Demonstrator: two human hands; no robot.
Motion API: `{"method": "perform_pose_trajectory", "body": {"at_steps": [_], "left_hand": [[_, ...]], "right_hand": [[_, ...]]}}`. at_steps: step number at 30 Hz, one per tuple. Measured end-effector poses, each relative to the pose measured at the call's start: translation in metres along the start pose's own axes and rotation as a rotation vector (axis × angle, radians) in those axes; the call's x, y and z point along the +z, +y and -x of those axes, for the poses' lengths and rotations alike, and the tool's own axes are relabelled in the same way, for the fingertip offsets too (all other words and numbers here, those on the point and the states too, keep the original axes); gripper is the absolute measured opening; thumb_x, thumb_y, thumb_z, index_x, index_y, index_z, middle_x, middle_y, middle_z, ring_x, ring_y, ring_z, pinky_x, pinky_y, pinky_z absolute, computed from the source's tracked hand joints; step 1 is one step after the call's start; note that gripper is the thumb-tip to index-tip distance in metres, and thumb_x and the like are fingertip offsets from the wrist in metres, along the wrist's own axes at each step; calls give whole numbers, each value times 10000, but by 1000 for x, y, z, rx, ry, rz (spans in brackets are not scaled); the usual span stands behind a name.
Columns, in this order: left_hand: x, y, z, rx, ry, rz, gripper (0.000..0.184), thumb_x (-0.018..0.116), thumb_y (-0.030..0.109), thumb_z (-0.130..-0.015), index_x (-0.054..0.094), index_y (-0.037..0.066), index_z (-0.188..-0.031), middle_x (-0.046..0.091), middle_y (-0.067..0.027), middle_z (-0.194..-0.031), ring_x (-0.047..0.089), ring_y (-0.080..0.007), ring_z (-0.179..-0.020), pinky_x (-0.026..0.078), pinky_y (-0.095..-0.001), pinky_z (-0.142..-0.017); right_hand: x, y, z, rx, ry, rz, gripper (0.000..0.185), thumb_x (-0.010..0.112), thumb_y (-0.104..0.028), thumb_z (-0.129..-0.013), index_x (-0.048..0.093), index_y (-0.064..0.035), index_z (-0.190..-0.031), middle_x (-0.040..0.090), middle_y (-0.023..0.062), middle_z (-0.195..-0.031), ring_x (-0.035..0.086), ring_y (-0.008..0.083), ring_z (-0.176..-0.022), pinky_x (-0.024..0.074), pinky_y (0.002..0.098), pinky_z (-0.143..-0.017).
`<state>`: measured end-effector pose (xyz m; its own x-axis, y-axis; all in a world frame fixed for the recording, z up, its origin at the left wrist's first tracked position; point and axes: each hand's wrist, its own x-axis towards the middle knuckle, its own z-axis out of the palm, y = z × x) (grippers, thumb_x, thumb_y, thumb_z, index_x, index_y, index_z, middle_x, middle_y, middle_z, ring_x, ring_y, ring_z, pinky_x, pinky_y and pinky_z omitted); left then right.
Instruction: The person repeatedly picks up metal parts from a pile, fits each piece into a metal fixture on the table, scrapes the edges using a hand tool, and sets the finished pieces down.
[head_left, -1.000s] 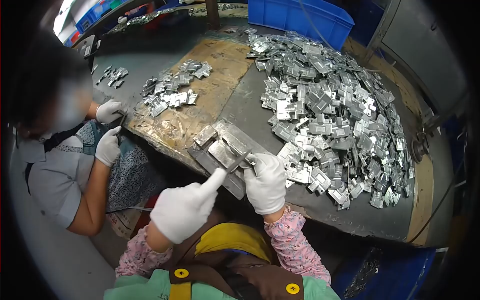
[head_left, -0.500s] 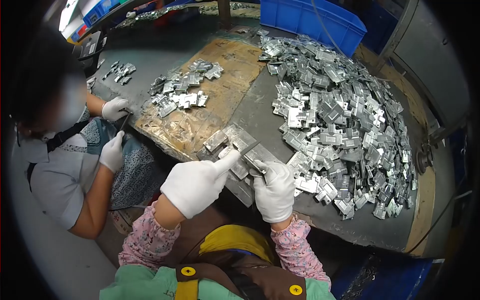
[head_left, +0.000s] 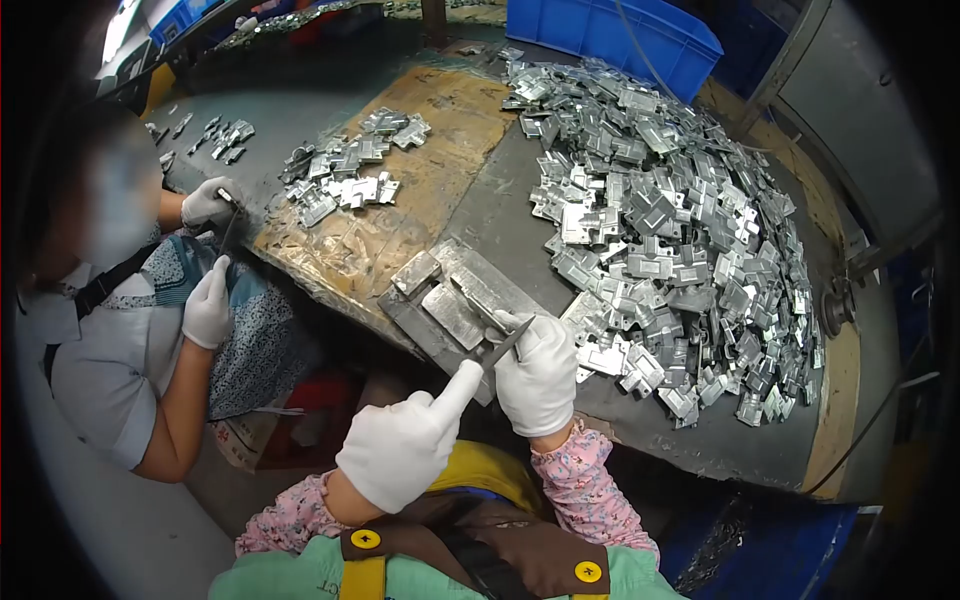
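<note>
My left hand [head_left: 400, 450], in a white glove, is closed round a thin flat file [head_left: 508, 342] with the index finger stretched along it. The blade slants up to the right, across the fingers of my right hand [head_left: 538, 378]. That gloved hand pinches a small silvery metal part [head_left: 492, 318], mostly hidden by the fingers and seen nearly edge-on. Both hands are at the near end of a grey metal block fixture [head_left: 490, 275], which has raised bars and rests on the table edge.
A large heap of silvery metal parts [head_left: 660, 230] covers the right of the table, with a blue bin [head_left: 615, 40] behind. A smaller pile [head_left: 345, 165] lies on the worn brown board [head_left: 430, 120]. At left, a co-worker's gloved hands [head_left: 208, 305] hold a thin tool.
My left hand has drawn back toward my body with the file, off the fixture's middle. My right hand has turned slightly, still at the fixture. The view has shifted a little.
</note>
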<state>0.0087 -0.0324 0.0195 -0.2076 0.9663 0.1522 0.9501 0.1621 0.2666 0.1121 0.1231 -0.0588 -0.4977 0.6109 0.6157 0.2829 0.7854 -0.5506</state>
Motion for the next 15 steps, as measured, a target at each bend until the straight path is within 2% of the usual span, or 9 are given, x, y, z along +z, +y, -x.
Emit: {"method": "perform_pose_trajectory", "body": {"at_steps": [4,7,9,12,15], "left_hand": [[14,1,-26,15,66,17,547,667,163,-932,563,166,-1469,570,-62,-634,617,-254,-505,491,-386,-460],[11,1,-31,20,92,94,533,688,160,-915,597,182,-1440,595,-75,-643,629,-269,-524,497,-389,-473],[1,-7,-15,27,71,144,517,696,153,-908,619,182,-1419,608,-84,-652,637,-283,-539,507,-395,-489],[-15,-26,0,-93,138,193,494,702,140,-903,645,171,-1393,628,-101,-670,652,-313,-571,528,-413,-529],[-15,-46,-8,-137,3,27,477,655,166,-944,604,165,-1419,647,-117,-684,672,-317,-597,533,-421,-540]], "right_hand": [[2,1,-2,-10,26,-32,316,759,-58,-775,718,-42,-1088,666,132,-914,647,370,-874,513,466,-789],[0,0,-2,-57,56,6,295,771,-59,-781,717,-34,-1070,667,130,-915,650,367,-881,515,466,-793],[1,-2,-1,-6,67,-14,259,787,-51,-772,715,-41,-1020,673,126,-928,653,361,-899,514,461,-816],[1,-4,-1,7,59,-13,213,792,-49,-784,715,-58,-983,676,114,-941,653,348,-920,510,454,-837],[1,-6,-2,14,44,-4,202,789,-49,-795,718,-59,-983,675,107,-942,650,339,-931,507,450,-849]]}}
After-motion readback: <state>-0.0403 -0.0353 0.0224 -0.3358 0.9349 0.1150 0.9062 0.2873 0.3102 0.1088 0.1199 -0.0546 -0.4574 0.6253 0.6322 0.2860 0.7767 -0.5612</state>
